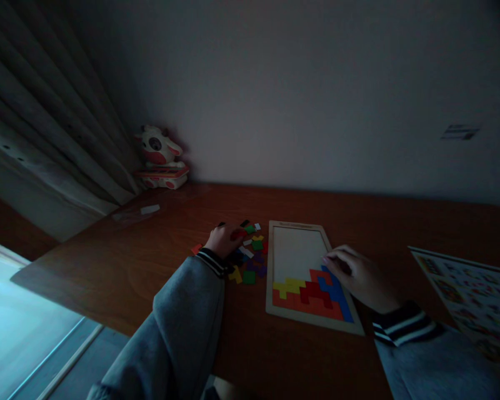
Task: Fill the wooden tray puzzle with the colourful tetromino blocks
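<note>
A wooden puzzle board (pixel 298 253) lies flat on a brown table (pixel 170 239), between a person's left hand (pixel 224 240) and right hand (pixel 354 275). Yellow, red, orange and blue fitted pieces (pixel 289 300) fill its near end; its pale floor shows from there to the far rim, leaving room leftward of the right fingertips. The right hand reaches over the board's right rim, thumb and forefinger bent close together; whether they grip a piece cannot be told. The left hand, fingers curled downward, is over loose pieces (pixel 249 278) beside the board's left rim; what it holds is hidden. A printed sheet (pixel 469 294) lies right of the right hand. Beyond both hands, the tabletop reaches the wall (pixel 316 111). A cow-like toy (pixel 160 150) sits beyond the left hand, farther left, near a curtain (pixel 45 111).
</note>
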Demonstrator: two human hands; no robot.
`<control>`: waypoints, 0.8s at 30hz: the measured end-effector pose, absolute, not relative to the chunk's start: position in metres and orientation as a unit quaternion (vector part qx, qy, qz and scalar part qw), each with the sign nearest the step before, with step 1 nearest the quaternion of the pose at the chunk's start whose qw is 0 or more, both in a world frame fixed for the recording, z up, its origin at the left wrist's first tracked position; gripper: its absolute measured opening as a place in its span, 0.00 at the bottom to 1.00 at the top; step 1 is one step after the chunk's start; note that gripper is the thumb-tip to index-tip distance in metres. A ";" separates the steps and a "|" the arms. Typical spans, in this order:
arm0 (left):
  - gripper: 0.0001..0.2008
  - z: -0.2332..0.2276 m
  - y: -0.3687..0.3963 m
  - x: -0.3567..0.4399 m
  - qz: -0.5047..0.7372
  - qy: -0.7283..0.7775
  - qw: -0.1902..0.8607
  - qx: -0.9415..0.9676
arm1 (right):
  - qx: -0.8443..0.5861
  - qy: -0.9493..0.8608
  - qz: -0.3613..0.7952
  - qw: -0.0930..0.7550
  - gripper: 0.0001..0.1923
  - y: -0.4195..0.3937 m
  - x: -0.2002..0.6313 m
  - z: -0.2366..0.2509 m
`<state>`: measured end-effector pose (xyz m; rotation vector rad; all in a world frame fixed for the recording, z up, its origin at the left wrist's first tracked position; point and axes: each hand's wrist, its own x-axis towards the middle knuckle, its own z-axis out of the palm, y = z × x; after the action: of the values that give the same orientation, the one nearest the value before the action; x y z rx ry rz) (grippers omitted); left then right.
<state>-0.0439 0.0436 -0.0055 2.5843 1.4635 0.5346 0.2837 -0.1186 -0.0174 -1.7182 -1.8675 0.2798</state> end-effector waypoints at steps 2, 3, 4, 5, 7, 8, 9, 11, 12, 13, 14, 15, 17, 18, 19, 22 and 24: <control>0.14 -0.007 0.044 -0.044 0.192 0.477 0.071 0.855 | -0.645 -0.698 0.105 0.292 0.17 -0.118 0.284 -0.018; 0.14 -0.008 0.045 -0.044 0.198 0.477 0.075 0.853 | -0.646 -0.697 0.106 0.292 0.17 -0.118 0.284 -0.018; 0.14 -0.008 0.045 -0.044 0.204 0.478 0.076 0.851 | -0.647 -0.696 0.105 0.292 0.17 -0.118 0.285 -0.018; 0.15 -0.009 0.045 -0.044 0.210 0.477 0.076 0.850 | -0.648 -0.696 0.105 0.291 0.17 -0.118 0.285 -0.019; 0.15 -0.010 0.046 -0.043 0.225 0.465 0.072 0.853 | -0.649 -0.696 0.103 0.289 0.17 -0.118 0.285 -0.019; 0.15 -0.010 0.046 -0.043 0.233 0.455 0.071 0.857 | -0.650 -0.695 0.102 0.290 0.17 -0.118 0.285 -0.018; 0.14 -0.010 0.046 -0.042 0.241 0.444 0.070 0.860 | -0.650 -0.695 0.101 0.290 0.17 -0.118 0.285 -0.018; 0.13 -0.011 0.045 -0.041 0.247 0.434 0.068 0.864 | -0.649 -0.695 0.102 0.293 0.17 -0.118 0.284 -0.018; 0.12 -0.011 0.045 -0.041 0.245 0.435 0.067 0.864 | -0.648 -0.696 0.103 0.293 0.16 -0.118 0.284 -0.018; 0.11 -0.011 0.045 -0.040 0.241 0.437 0.066 0.864 | -0.646 -0.696 0.105 0.294 0.16 -0.118 0.284 -0.017; 0.11 -0.012 0.046 -0.040 0.237 0.440 0.064 0.864 | -0.646 -0.697 0.107 0.293 0.16 -0.119 0.283 -0.017; 0.11 -0.013 0.046 -0.040 0.233 0.443 0.062 0.864 | -0.646 -0.697 0.107 0.293 0.16 -0.119 0.283 -0.017; 0.11 -0.014 0.047 -0.039 0.236 0.449 0.058 0.860 | -0.646 -0.697 0.106 0.294 0.16 -0.119 0.282 -0.016; 0.11 -0.015 0.047 -0.039 0.241 0.453 0.057 0.856 | -0.645 -0.697 0.104 0.296 0.16 -0.119 0.282 -0.016; 0.11 -0.015 0.048 -0.039 0.246 0.458 0.057 0.852 | -0.643 -0.698 0.102 0.298 0.16 -0.119 0.282 -0.017; 0.10 -0.016 0.050 -0.039 0.253 0.468 0.058 0.845 | -0.639 -0.701 0.097 0.302 0.16 -0.119 0.282 -0.018; 0.10 -0.016 0.051 -0.038 0.248 0.471 0.054 0.845 | -0.639 -0.701 0.099 0.301 0.16 -0.119 0.283 -0.019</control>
<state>-0.0382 0.0509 -0.0160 2.5658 1.4296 0.7546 0.2826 -0.1188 -0.0188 -1.6950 -1.8601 0.2639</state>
